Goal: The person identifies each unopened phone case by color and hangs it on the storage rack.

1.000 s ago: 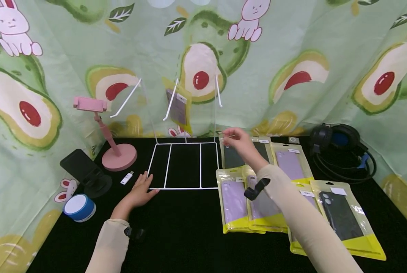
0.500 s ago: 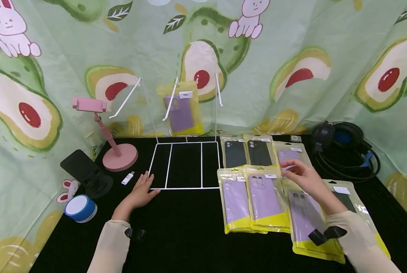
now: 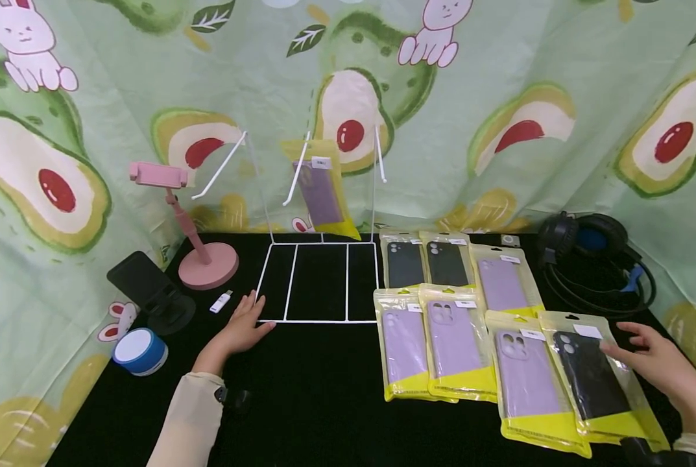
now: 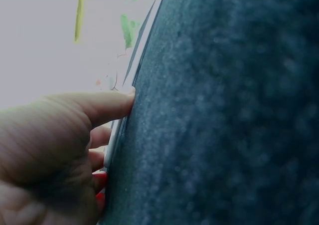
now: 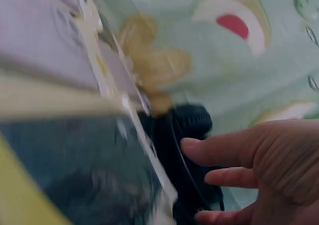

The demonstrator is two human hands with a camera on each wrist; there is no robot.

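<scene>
Avocado-and-bunny cloth hung all round the black desk [image 3: 324, 389], and the right hand [image 3: 660, 363], fingers loose and spread with nothing in them, hovered at the top edge of the black phone case packet [image 3: 595, 383] lying rightmost in the front row. The left hand [image 3: 239, 331] lay flat and relaxed against the white wire rack [image 3: 318, 282]. I reckoned those overlapping glossy packets could easily slide or drag a neighbour along when one got lifted; the little white labels were too small to read.

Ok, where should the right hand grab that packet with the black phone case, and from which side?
Take the black case packet by its top edge near the white label, coming from the right, where the right hand hovers. It lies flat, overlapped on its left by a purple packet.
</scene>
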